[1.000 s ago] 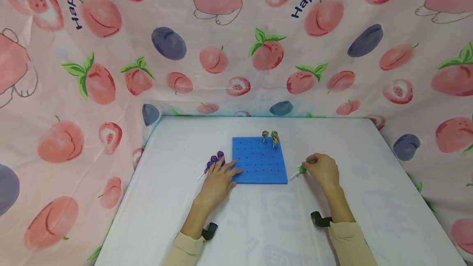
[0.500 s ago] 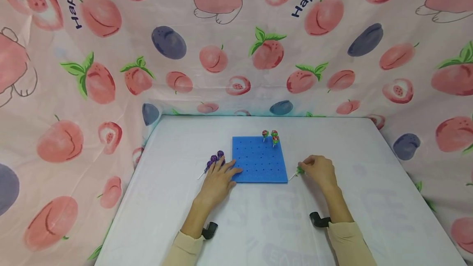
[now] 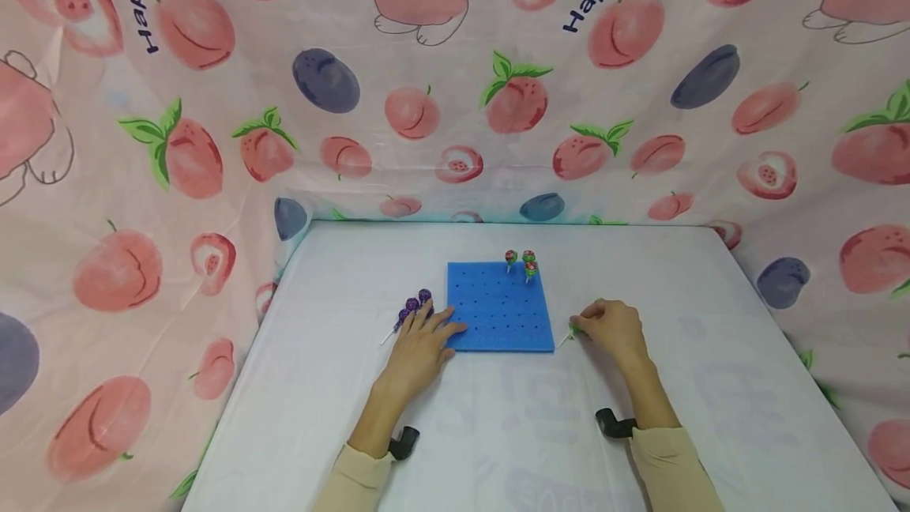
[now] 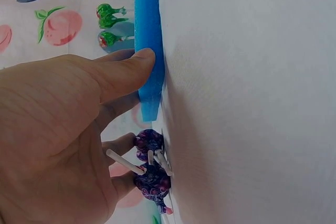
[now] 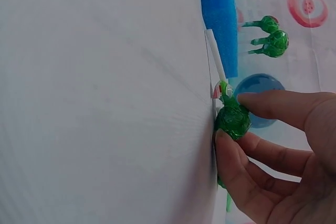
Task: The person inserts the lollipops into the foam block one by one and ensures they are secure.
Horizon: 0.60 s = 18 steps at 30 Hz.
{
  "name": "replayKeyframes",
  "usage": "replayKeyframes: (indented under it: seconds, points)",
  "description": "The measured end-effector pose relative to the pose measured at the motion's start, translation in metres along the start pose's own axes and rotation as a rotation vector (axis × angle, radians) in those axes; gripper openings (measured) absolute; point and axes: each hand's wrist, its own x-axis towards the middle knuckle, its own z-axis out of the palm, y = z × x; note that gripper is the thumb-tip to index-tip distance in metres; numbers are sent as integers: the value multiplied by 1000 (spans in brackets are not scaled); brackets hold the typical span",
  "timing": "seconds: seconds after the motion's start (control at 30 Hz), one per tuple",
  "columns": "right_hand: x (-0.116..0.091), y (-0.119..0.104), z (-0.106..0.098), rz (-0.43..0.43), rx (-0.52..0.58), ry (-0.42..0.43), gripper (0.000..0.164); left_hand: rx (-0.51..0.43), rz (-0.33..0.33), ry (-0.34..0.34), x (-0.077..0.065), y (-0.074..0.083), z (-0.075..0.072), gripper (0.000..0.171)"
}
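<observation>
A blue foam board (image 3: pixel 490 314) with rows of small holes lies on the white table. Three green-and-red lollipops (image 3: pixel 530 268) stand upright at its far right corner. My left hand (image 3: pixel 419 350) rests with spread fingers over the board's near left corner, thumb (image 4: pixel 143 56) against its edge. Beneath its outer fingers are several purple lollipops (image 4: pixel 152 179), partly hidden in the head view. To the right of the board, my right hand (image 3: pixel 618 330) pinches a green-wrapped lollipop (image 5: pixel 233 120) by its head, low over the table. The stick points toward the board.
Another bit of green wrapper (image 5: pixel 221 183) shows behind the right fingers, mostly hidden. The white table (image 3: pixel 711 370) reaches back to a hanging cloth (image 3: pixel 455 172) printed with fruit. Each wrist wears a black camera mount (image 3: pixel 614 423).
My right hand has shifted slightly left toward the board with the green lollipop, and more of its head is covered by the fingers. My left hand and the board have stayed put.
</observation>
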Motion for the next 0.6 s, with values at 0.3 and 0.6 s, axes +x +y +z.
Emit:
replayKeyframes:
  seconds: [0.3, 0.6]
  points:
    - [2, -4, -4, -28, 34, 55, 29, -6, 6, 6, 0, -1, 0, 45]
    - [4, -9, -3, -104, 65, 181, 27, -14, 12, 12, -1, 0, -1, 45]
